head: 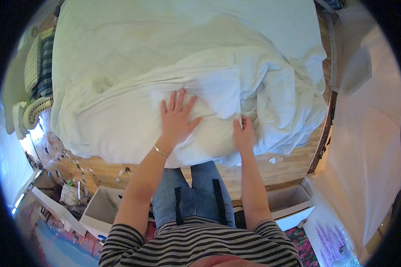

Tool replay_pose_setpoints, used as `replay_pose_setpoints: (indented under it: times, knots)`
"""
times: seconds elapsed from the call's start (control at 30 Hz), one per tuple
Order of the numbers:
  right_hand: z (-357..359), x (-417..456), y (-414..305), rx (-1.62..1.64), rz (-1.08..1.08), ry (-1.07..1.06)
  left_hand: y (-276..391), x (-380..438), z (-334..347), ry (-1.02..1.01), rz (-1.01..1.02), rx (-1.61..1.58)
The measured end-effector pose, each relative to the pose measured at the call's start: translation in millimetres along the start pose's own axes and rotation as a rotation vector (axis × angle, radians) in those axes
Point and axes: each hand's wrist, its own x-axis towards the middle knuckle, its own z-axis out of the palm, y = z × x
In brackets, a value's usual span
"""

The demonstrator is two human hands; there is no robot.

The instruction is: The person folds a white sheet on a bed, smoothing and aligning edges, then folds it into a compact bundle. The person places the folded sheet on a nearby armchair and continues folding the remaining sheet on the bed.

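White bedding (120,123) lies in folds over the bed in front of me. My left hand (177,121) rests palm down on it with the fingers spread, and a bracelet circles that wrist. To its right, my right hand (244,133) pinches the edge of the upper white cloth (225,90) between thumb and bent fingers. Beyond that edge, more white fabric (277,96) is bunched in loose folds towards the bed's right side. A smoother pale sheet (153,30) covers the far part of the bed. What lies beneath the cloth is hidden.
Checked and pale cushions (40,66) stand left of the bed. Scraps litter the wooden floor (113,170). Open white drawers or boxes (102,205) (290,203) flank my legs. A pale translucent sheet (361,126) hangs along the right.
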Motion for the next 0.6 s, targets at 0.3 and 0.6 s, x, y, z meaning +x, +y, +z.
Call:
replay_pose_setpoints:
  times: [0.3, 0.6]
  knots:
    - [58, 10, -54, -0.645, -1.214, -0.379, -108, -7, 5, 0.124, -0.524, 0.047]
    - [45, 146, -98, -0.825, -0.764, 0.319, -42, -37, 9, 0.259, -0.19, -0.083]
